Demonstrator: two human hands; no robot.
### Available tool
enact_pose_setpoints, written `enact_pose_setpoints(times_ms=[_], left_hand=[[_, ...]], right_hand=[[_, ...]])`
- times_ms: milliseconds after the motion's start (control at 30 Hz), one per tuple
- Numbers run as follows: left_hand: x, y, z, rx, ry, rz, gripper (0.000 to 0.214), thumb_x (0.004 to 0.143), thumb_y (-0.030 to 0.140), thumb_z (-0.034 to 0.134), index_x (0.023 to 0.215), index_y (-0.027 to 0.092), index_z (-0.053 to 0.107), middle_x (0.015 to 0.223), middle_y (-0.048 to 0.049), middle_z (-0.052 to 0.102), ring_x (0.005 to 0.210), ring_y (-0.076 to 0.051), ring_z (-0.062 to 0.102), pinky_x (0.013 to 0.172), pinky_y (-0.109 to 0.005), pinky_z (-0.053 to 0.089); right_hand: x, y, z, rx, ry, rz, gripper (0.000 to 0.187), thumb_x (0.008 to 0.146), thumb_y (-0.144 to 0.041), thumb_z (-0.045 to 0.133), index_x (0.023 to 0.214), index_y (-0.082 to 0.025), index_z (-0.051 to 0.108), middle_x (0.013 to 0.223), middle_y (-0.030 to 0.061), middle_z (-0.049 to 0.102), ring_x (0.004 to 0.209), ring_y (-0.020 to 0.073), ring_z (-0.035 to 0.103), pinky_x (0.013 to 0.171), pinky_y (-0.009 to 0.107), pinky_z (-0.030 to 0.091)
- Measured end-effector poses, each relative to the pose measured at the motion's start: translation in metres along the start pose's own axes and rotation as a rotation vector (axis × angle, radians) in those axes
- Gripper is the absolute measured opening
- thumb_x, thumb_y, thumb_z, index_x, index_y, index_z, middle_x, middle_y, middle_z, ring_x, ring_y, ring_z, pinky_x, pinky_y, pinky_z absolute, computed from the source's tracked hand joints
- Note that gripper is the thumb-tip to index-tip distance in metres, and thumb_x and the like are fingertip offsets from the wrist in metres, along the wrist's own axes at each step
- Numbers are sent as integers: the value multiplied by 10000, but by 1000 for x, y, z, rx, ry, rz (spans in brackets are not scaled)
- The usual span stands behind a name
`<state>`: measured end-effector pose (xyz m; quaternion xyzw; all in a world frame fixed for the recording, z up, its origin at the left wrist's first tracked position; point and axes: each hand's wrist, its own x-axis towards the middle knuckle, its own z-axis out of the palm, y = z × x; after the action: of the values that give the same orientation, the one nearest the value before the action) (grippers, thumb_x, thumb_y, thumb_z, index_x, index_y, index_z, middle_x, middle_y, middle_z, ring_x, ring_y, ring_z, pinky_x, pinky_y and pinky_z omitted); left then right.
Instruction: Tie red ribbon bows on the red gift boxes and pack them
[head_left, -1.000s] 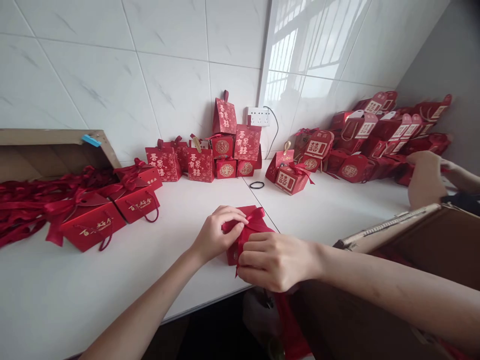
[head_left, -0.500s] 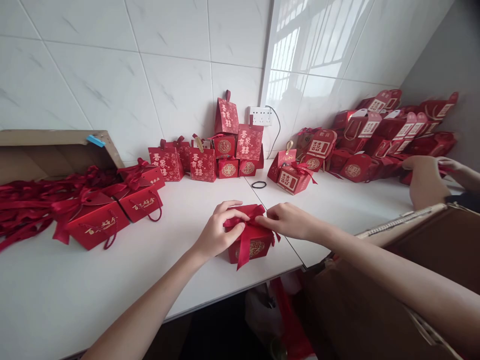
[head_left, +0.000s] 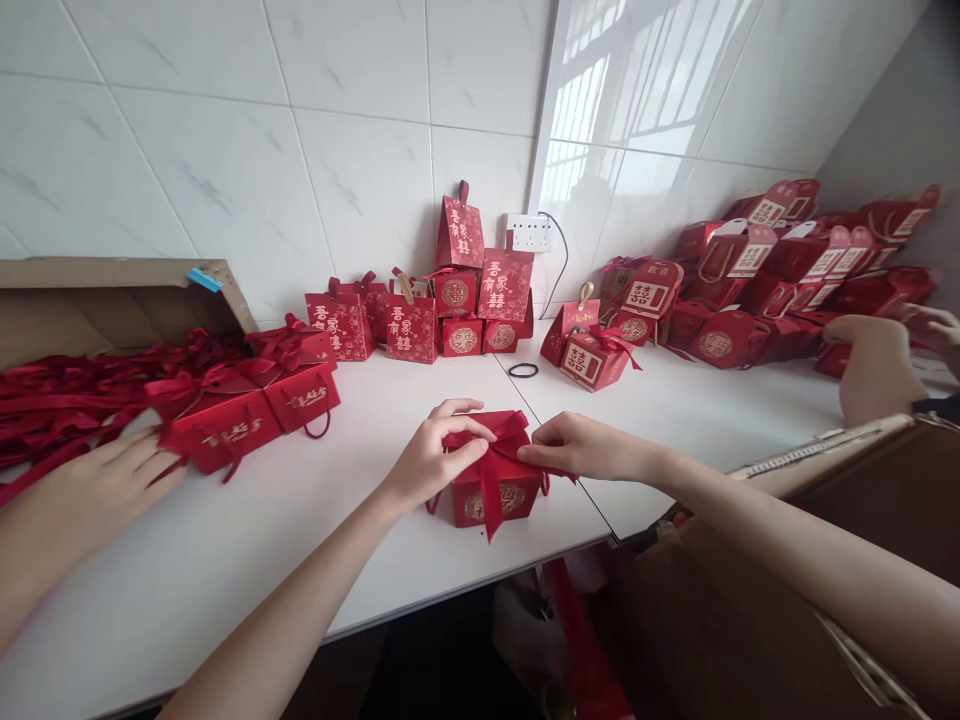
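**Both hands on the bow of a small red box**

A small red gift box (head_left: 501, 497) sits at the centre of the frame, near the front edge of the white table (head_left: 360, 570). The left hand (head_left: 429, 466) rests on its lid, fingers curled narrow and pinching the ribbon bow (head_left: 491, 438), seemingly to keep the knot from slipping. The right hand (head_left: 586, 447) pinches the bow's right loop between closed fingers.

At lower left another person's hand (head_left: 101, 482) lies flat on the table beside flat red handled boxes (head_left: 251, 422) and a heap of red ribbons (head_left: 60, 392) spilling from a cardboard carton (head_left: 112, 300). More red favour boxes (head_left: 469, 300) are stacked against the white tiled wall (head_left: 187, 130) under a wall socket (head_left: 529, 232). A black hair tie (head_left: 523, 370) lies in front of them, and a larger pile of boxes (head_left: 787, 285) fills the right corner.
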<state>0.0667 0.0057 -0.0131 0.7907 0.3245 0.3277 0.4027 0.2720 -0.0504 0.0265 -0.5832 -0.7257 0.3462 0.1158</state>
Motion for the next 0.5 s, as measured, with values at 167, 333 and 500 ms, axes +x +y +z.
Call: enact_pose_setpoints(times_ms=[167, 333, 500], left_hand=[[2, -1, -3, -53, 18, -88, 263, 741, 440, 581, 727, 201, 689, 1208, -63, 522, 1132, -259, 491, 989, -389, 368], [2, -2, 0, -54, 24, -90, 202, 720, 402, 622, 718, 212, 690, 1228, -50, 510, 1141, -253, 489, 1002, -383, 363], [3, -1, 0, -37, 50, -64, 152, 689, 337, 647, 781, 225, 689, 1186, -48, 529, 1142, -239, 487, 1016, -379, 347]], right_hand=[[-1, -2, 1, 62, -114, -53, 430, 832, -486, 419, 544, -168, 386, 510, -30, 427, 467, 69, 355, 448, 213, 291], [-2, -3, 2, 81, -124, -56, 425, 833, -476, 425, 543, -166, 404, 503, -29, 431, 464, 72, 362, 450, 214, 300], [-2, 0, 2, 107, -137, -51, 419, 827, -462, 444, 536, -161, 425, 498, -24, 430, 462, 73, 372, 460, 214, 315]])
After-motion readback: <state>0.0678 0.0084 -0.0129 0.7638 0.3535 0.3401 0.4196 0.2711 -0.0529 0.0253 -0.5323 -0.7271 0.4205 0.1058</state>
